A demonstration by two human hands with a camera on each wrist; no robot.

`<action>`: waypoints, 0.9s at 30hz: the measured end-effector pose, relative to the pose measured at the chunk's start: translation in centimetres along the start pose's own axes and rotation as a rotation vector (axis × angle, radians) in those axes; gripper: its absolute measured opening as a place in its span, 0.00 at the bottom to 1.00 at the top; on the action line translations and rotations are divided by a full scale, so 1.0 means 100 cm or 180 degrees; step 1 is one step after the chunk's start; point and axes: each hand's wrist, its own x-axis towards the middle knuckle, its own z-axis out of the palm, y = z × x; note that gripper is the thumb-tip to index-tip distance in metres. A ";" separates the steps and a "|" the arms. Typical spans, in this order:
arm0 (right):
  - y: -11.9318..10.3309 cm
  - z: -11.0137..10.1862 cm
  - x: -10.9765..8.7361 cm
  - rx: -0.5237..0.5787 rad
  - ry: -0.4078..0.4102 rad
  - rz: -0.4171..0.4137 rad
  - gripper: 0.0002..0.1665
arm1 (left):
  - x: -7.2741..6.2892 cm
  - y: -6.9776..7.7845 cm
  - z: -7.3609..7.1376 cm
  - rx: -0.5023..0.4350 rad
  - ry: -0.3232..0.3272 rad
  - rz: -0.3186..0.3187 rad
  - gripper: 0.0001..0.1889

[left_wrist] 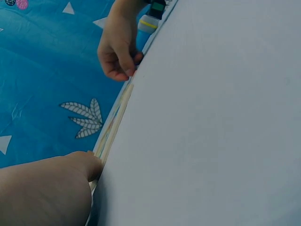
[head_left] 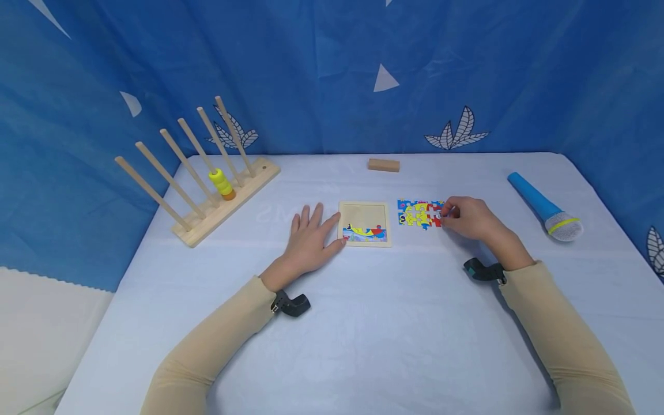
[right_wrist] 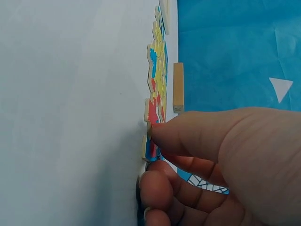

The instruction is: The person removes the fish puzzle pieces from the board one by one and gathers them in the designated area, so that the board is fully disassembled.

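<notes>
My left hand (head_left: 308, 242) lies spread on the table, its index finger and thumb touching the left edge of a square wooden puzzle tray (head_left: 364, 214). Along the tray's bottom, fitted pieces form a colourful strip; bare wood shows above. Right of the tray lies a flat cluster of jigsaw pieces (head_left: 419, 213) in yellow, red and blue. At its right end, my right hand (head_left: 469, 219) pinches a puzzle piece (right_wrist: 150, 131) between thumb and fingers, low over the table. Fingertips partly cover that piece. In the left wrist view the tray (left_wrist: 116, 120) appears edge-on.
A wooden rack (head_left: 238, 199) with several upright pegs stands at the left, yellow and orange beads (head_left: 221, 183) on one peg. Behind the puzzle lies a small wooden block (head_left: 384, 165). A blue toy microphone (head_left: 539, 202) rests at the right. Blue cloth (head_left: 321, 75) hangs behind the table.
</notes>
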 end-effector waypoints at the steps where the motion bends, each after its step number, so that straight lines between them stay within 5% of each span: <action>1: 0.000 0.000 0.000 0.0005 0.0001 -0.0004 0.10 | 0.000 0.000 0.000 0.0003 0.0001 -0.0002 0.37; 20: 0.001 -0.006 0.000 0.0054 0.0011 -0.0048 0.12 | 0.001 0.001 0.002 0.0003 0.0030 0.0007 0.36; 27: -0.032 -0.006 0.001 0.0124 0.0055 -0.0310 0.12 | 0.000 0.000 0.001 0.0001 0.0039 0.0004 0.36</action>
